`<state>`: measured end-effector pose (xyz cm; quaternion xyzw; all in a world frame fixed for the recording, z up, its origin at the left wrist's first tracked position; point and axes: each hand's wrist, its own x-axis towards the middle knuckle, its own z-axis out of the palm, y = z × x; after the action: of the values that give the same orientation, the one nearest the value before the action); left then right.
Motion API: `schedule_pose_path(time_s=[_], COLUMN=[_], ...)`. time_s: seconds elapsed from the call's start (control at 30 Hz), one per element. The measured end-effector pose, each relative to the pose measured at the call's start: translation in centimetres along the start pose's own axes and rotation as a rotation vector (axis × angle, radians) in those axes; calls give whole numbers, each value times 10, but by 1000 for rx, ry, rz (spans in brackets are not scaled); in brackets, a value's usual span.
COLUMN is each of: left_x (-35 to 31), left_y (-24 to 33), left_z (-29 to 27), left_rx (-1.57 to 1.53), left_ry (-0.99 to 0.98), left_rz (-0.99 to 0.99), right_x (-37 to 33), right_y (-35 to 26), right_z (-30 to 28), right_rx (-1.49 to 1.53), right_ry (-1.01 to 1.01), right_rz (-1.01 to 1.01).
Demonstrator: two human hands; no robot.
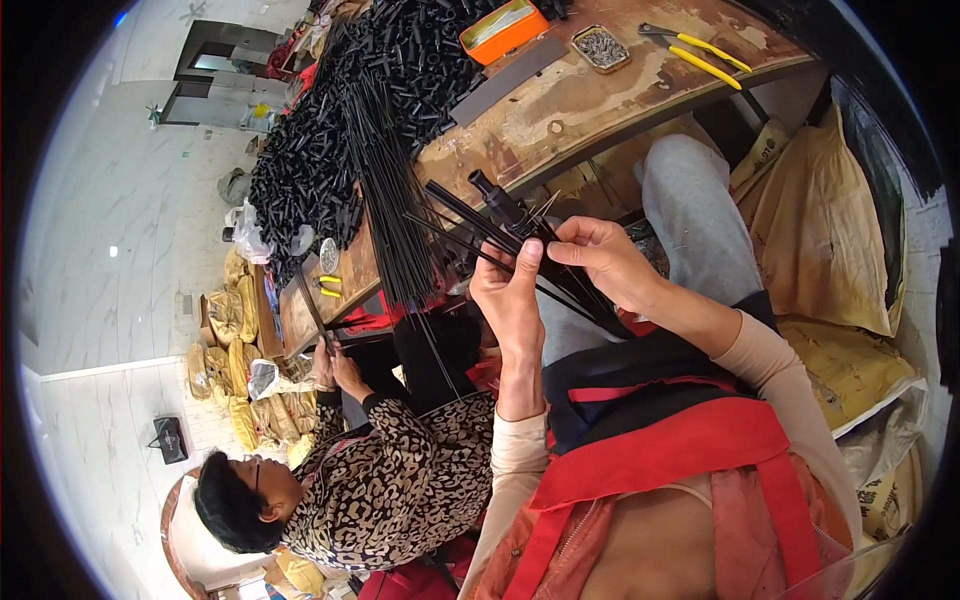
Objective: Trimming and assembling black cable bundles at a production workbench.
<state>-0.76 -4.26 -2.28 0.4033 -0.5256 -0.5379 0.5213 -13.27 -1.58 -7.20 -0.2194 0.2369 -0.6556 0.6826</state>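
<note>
My left hand (512, 285) is closed round a bundle of thin black rods (460, 208) that looks like an umbrella frame. A black plastic socket (498, 203) with a hollow tube end rises from the bundle, above my left thumb. Close beside it, my right hand (605, 258) has thumb and forefinger pinched together at the side of the frame. Thin pale wires (545, 208) stick out near those fingertips. More rods hang down below both hands, over my lap. Exactly what the right fingertips pinch is hidden.
The worn wooden table (570, 110) carries a heap of black plastic parts (400, 60), long black rods (385, 200), an orange box (503, 32), a tin of small metal pieces (601, 48), yellow-handled pliers (695, 55) and a dark flat strip (508, 80). A co-worker (390, 480) sits to my left; sacks (820, 220) stand right.
</note>
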Motion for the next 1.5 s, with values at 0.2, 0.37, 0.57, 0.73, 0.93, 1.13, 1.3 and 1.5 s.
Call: schedule_pose_path(time_s=[0.2,0.37,0.57,0.73,0.93,1.13,1.3,1.5], left_x=[-1,-1,-1,7,4,4,5,1], left_y=[3,5,15,4,5,10,10,14], left_z=[4,7,14,5,8,7,11,20], left_rx=[82,94,150,0,-2,74,171,163], left_ry=[-53,-65,-4,-49,-18,-60,-80,25], left_rz=[-1,-63,-91,-130,-55,-38,-4,-26], right_x=[12,13,-2,-3,3,3,-3,-3], right_y=[4,11,14,18,16,17,18,12], right_z=[-18,-17,0,-2,0,-3,12,3], right_rx=[126,193,-100,-23,-15,38,33,46], right_ry=[-72,-82,27,57,95,57,114,73], right_rz=[93,131,-57,-157,-103,-64,-215,-77])
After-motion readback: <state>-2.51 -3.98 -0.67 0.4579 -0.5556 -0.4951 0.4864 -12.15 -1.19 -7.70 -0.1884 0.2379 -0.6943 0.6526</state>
